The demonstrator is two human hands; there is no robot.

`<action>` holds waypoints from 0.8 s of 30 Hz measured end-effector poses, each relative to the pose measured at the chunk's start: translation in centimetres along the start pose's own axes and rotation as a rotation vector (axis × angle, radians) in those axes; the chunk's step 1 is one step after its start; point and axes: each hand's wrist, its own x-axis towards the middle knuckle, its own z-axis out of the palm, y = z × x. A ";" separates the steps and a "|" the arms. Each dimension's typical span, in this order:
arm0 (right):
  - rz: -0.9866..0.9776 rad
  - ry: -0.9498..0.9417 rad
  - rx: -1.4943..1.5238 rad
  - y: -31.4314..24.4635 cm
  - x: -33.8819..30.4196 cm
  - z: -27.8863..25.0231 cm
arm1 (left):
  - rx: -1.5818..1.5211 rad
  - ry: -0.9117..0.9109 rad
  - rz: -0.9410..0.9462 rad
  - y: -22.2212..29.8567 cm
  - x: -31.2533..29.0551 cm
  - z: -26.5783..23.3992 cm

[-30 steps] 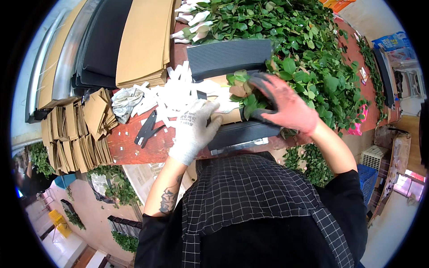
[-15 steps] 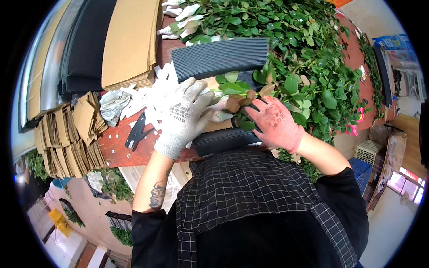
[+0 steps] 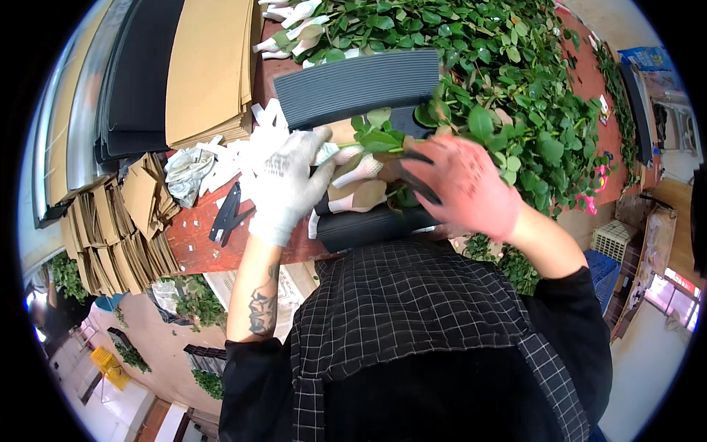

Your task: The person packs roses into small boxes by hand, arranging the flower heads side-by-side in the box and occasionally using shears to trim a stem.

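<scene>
Reaches with the left hand (image 3: pixel 291 180), gloved in whitish knit, to the nine o'clock side of several netted flower heads (image 3: pixel 359 171), with thumb and fingers curved around the end of the topmost; cannot tell whether gripping or merely touching. Holds the right hand (image 3: pixel 468 180), gloved in red with dark fingers, at three o'clock of the heads, with bent, blurred fingers near their leaves (image 3: pixel 379 140); cannot tell whether closed on a stem. Lie, these heads, between a black ribbed sheet (image 3: pixel 357 87) at twelve o'clock and a black panel (image 3: pixel 379 227) at six. Farther out, on the red table (image 3: pixel 199 239): toward eight, a black stapler-like tool (image 3: pixel 230 214); between nine and ten, white strips (image 3: pixel 254 158); at nine, a crumpled whitish bag (image 3: pixel 188 175); at ten, stacked brown cardboard (image 3: pixel 213 70); at eleven, more netted heads (image 3: pixel 298 29); at two, heaped green foliage (image 3: pixel 515 81).
</scene>
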 end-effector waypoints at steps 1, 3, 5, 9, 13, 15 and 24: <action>0.003 -0.001 0.002 0.1 0.7 0.8 | -0.023 -0.054 -0.134 0.1 0.2 -0.2; -0.107 0.076 -0.010 1.0 1.8 2.8 | -0.033 -0.041 -0.078 -1.0 0.4 0.0; -0.099 0.050 0.008 0.9 0.8 3.9 | -0.023 0.019 0.042 -0.5 0.9 -0.2; -0.120 0.008 -0.054 0.3 -0.1 4.1 | 0.147 0.193 0.140 0.7 1.6 0.1; -0.066 -0.009 -0.002 -0.1 -1.5 4.8 | 0.104 0.189 0.150 0.8 1.7 1.2; -0.102 0.081 0.063 -0.4 -2.4 5.0 | 0.202 0.161 0.204 1.0 1.6 1.1; -0.008 0.072 0.003 2.3 -3.6 3.4 | 0.067 -0.095 0.383 3.0 0.5 -0.7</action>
